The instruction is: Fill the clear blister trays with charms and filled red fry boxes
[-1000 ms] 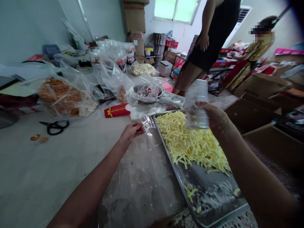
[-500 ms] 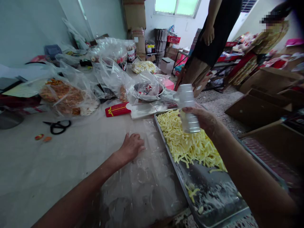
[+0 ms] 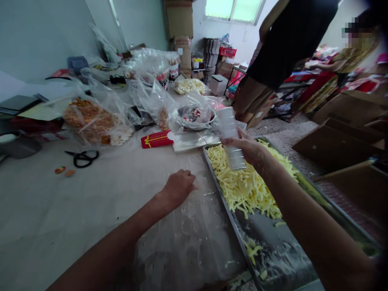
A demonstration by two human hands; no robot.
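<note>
My right hand (image 3: 250,147) is closed round a clear ribbed plastic container (image 3: 232,139), held tilted above a heap of pale yellow fry-shaped sticks (image 3: 242,186). Those sticks lie in the far part of a long metal tray (image 3: 226,210); a few loose pieces and white powder show at its near end. To the left, my left hand (image 3: 178,188) rests with curled fingers at clear plastic packaging (image 3: 190,234) with rounded shapes, spread on the table. Whether its fingertips pinch some of that plastic is hard to make out.
Black scissors (image 3: 81,158) and a red fry-style carton (image 3: 157,139) lie on the table (image 3: 100,210). Behind are a bag of orange snacks (image 3: 91,119) and a bowl (image 3: 195,117) under plastic. A person in dark clothes (image 3: 287,44) stands beyond; cardboard boxes (image 3: 339,141) sit at right.
The view has shifted, so the scene sits further right. My right hand has moved slightly left with the container. The left hand's fingers have curled in more. The standing person has moved.
</note>
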